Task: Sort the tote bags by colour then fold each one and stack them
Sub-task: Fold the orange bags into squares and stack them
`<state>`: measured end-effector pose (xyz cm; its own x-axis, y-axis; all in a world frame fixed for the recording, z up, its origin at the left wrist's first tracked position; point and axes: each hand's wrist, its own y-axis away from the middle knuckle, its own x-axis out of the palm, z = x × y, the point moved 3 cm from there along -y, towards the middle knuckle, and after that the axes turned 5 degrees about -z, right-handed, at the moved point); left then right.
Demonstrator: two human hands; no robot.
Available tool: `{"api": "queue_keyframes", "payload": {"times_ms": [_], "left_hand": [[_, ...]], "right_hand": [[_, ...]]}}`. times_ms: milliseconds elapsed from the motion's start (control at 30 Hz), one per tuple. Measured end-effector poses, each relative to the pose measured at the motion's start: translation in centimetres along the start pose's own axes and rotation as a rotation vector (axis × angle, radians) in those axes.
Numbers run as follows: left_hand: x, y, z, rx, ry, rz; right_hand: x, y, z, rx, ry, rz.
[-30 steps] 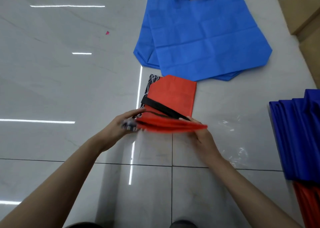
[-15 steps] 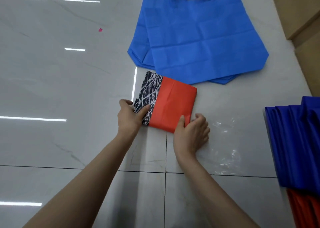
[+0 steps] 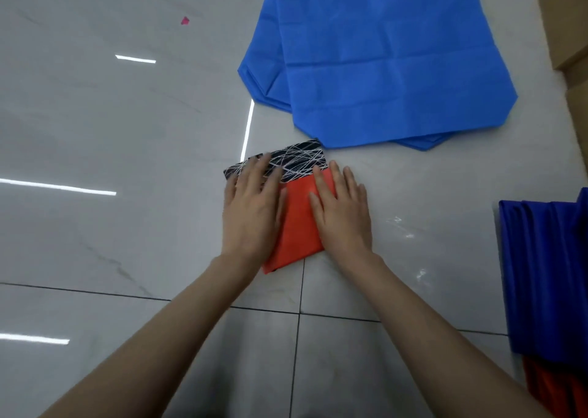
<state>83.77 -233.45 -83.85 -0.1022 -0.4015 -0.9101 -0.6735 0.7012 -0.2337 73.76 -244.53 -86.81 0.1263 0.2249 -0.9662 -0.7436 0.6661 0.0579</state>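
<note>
A folded orange tote bag [image 3: 297, 227] with a black, white-lined band at its far end lies on the grey tiled floor in the middle of the view. My left hand [image 3: 251, 204] lies flat on its left half, fingers straight, reaching onto the patterned band. My right hand [image 3: 342, 209] presses flat on its right half, fingers straight. Beyond it, unfolded light blue tote bags [image 3: 381, 61] lie spread in a stack. At the right edge is a pile of folded dark blue bags [image 3: 544, 274], with orange bags [image 3: 553, 389] below it.
The floor is glossy grey tile with dark joints [image 3: 297, 347] and light reflections. A small pink scrap [image 3: 185, 20] lies far left. A brown cardboard box [image 3: 569, 26] stands at the upper right. A clear plastic film [image 3: 407, 227] lies right of the orange bag.
The orange bag was folded over and laid down. Both hands moved from gripping its edges to lying flat on top, and the packet turned so the patterned band faces away.
</note>
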Motion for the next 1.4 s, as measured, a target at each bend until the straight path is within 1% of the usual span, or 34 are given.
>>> {"api": "queue_keyframes", "payload": {"times_ms": [67, 133, 267, 367, 400, 500, 533, 600, 667, 700, 767, 867, 933, 1000, 1067, 1133, 1200, 1233, 1300, 1367, 1400], "left_hand": [[1.9, 2.5, -1.3, -0.038, -0.004, 0.096], [2.8, 3.5, -1.2, -0.089, -0.044, 0.124], [2.9, 2.8, -0.2, -0.044, -0.049, 0.200], [2.6, 1.8, 1.6, 0.024, -0.072, 0.226], [2.5, 1.3, 2.4, 0.022, -0.082, 0.234], [2.5, -0.1, 3.8, -0.070, -0.070, 0.221], [2.6, -0.2, 3.8, -0.077, -0.072, 0.209], [2.8, -0.1, 3.8, -0.049, -0.079, 0.186], [2.9, 0.0, 3.8, -0.028, -0.076, 0.169], [2.9, 0.0, 3.9, -0.028, -0.077, 0.161], [3.0, 0.0, 4.1, -0.039, -0.077, 0.152], [3.0, 0.1, 3.9, -0.037, -0.078, 0.159], [3.0, 0.1, 3.9, -0.046, -0.074, 0.172], [2.7, 0.4, 3.7, -0.120, -0.042, 0.178], [2.0, 1.9, 2.7, -0.256, 0.040, 0.155], [1.3, 4.1, 1.4, -0.345, 0.173, 0.090], [0.4, 5.8, 0.8, -0.416, 0.385, 0.016], [0.0, 6.0, 0.9, -0.466, 0.517, 0.013], [-0.9, 5.7, 1.1, -0.502, 0.763, 0.111], [-1.7, 5.6, 1.0, -0.471, 0.915, 0.265], [-2.2, 5.8, 0.9, -0.483, 0.973, 0.317]], "right_hand": [[-0.1, -0.1, 0.2, 0.006, 0.009, -0.031], [-0.1, 0.0, 0.2, -0.005, 0.030, -0.011], [0.1, 0.0, 0.0, 0.014, 0.030, -0.001], [0.2, 0.1, 0.2, 0.026, 0.037, -0.013], [0.2, 0.1, 0.2, 0.029, 0.041, -0.011], [0.1, 0.2, 0.5, 0.050, 0.105, -0.045], [0.0, 0.3, 0.8, 0.033, 0.143, -0.072], [0.1, 0.5, 1.9, -0.092, 0.183, -0.109], [0.5, 0.6, 2.9, -0.252, 0.162, -0.069], [0.5, 0.4, 2.8, -0.288, 0.138, -0.045], [0.3, -0.1, 1.5, -0.253, 0.101, 0.007], [-0.3, -0.4, -1.7, -0.074, 0.087, 0.072], [-0.4, -0.1, -2.3, -0.028, 0.103, 0.074], [-0.4, 0.2, -1.8, -0.004, 0.097, 0.066], [-0.4, 0.3, -1.4, 0.018, 0.101, 0.077], [-0.4, 0.5, -1.3, 0.066, 0.101, 0.076], [-0.2, 1.2, -0.8, 0.119, 0.082, 0.081], [-0.1, 1.8, -0.4, 0.134, 0.066, 0.089], [0.1, 3.4, 0.3, 0.151, 0.043, 0.112], [-0.2, 4.8, 0.8, 0.166, 0.005, 0.141], [-0.4, 5.5, 0.8, 0.178, -0.029, 0.162]]}}
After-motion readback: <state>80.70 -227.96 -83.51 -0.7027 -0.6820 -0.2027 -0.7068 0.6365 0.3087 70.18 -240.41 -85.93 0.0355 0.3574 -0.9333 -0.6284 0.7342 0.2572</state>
